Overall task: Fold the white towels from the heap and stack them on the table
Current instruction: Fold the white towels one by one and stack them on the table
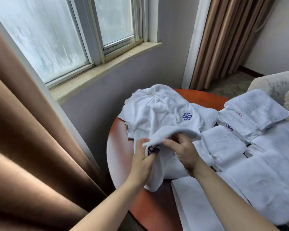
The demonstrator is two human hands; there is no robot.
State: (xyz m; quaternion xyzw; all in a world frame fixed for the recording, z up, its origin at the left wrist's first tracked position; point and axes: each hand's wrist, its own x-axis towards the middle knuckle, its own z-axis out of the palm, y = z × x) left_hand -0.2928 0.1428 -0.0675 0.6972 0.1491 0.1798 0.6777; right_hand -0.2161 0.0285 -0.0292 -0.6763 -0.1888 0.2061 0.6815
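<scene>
Head view, lower centre: left hand [141,162] pinching the near edge of a small white towel [175,132], fingertips curled onto the cloth right by a dark blue pinwheel emblem [153,149]. Just beside it, right hand [182,152] with fingers tucked under the towel's fold, gripping it. Arched between both hands, with one end hanging past the left wrist toward the table edge.

Behind, at centre frame: heap [150,112] of crumpled white towels on the round red-brown table [120,155], showing a second blue emblem [187,116] face up. No letters, only the flower-like mark.

Right of the hands: folded towel [223,145] lying flat, touching the heap.

Right of centre: stack [255,110] of folded towels, bearing a faint pink mark on top, too blurred to read, and part of another blue emblem at its left edge.

Lower right: larger white towels [265,180] spread flat.

Left of frame: brown curtain [32,139]. Upper left: window [57,39]. Far right: pale armchair [274,80].
</scene>
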